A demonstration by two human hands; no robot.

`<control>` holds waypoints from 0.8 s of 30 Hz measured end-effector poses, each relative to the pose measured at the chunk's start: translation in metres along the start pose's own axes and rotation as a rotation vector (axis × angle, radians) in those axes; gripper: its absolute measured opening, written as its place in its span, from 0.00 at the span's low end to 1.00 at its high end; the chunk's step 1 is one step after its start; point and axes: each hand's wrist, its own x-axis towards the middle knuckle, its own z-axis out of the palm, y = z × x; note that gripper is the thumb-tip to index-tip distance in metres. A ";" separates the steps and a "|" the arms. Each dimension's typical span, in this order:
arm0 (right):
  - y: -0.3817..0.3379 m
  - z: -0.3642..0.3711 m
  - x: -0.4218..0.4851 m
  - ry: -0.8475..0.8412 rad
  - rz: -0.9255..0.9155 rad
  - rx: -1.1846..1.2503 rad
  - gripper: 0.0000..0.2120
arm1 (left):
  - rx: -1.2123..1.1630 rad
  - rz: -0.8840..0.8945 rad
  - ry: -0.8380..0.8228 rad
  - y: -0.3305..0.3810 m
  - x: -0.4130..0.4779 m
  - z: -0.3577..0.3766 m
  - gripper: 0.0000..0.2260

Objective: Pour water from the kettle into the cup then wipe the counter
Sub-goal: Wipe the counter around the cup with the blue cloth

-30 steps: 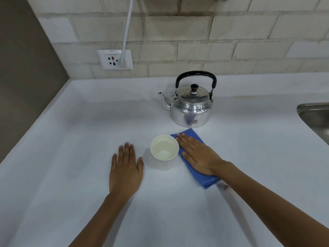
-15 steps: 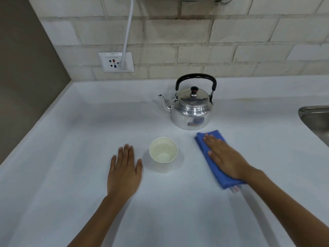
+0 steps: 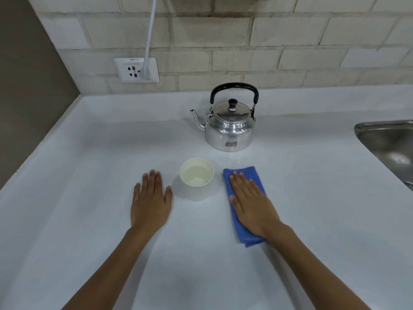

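Both hands flat, fingers spread: right hand [image 3: 251, 203] pressing blue cloth [image 3: 244, 205], swept back leftward toward filled cup [image 3: 196, 175]; left hand [image 3: 150, 201] idle. Kettle [image 3: 230, 128] parked; wiping underway.

1. I slid the blue cloth [image 3: 244, 204] under my flat right hand [image 3: 251, 204] away from the cup [image 3: 196, 173], out to the right.
2. Then I drew the cloth part of the way back, so it ended near the cup with a gap of bare counter [image 3: 220, 198] between them.
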 end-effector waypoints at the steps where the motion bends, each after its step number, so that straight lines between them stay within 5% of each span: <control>1: -0.007 0.001 -0.013 -0.010 -0.040 0.011 0.25 | 0.002 0.001 0.000 -0.001 0.000 0.000 0.26; 5: 0.001 -0.005 -0.047 -0.064 -0.103 0.029 0.24 | 0.018 0.003 -0.005 -0.004 -0.001 0.001 0.26; 10: 0.021 -0.015 -0.033 -0.025 0.117 0.039 0.25 | -0.018 -0.003 -0.015 -0.001 -0.001 -0.001 0.26; 18: -0.035 0.004 -0.040 0.001 0.140 0.028 0.27 | -0.055 -0.004 -0.034 -0.003 0.000 -0.003 0.25; 21: -0.041 0.001 -0.042 -0.029 0.089 0.146 0.26 | -0.319 -0.025 -0.079 -0.003 -0.004 -0.016 0.24; 24: -0.020 -0.022 -0.033 0.083 0.123 0.435 0.23 | -0.702 -0.120 0.063 -0.008 -0.021 -0.042 0.21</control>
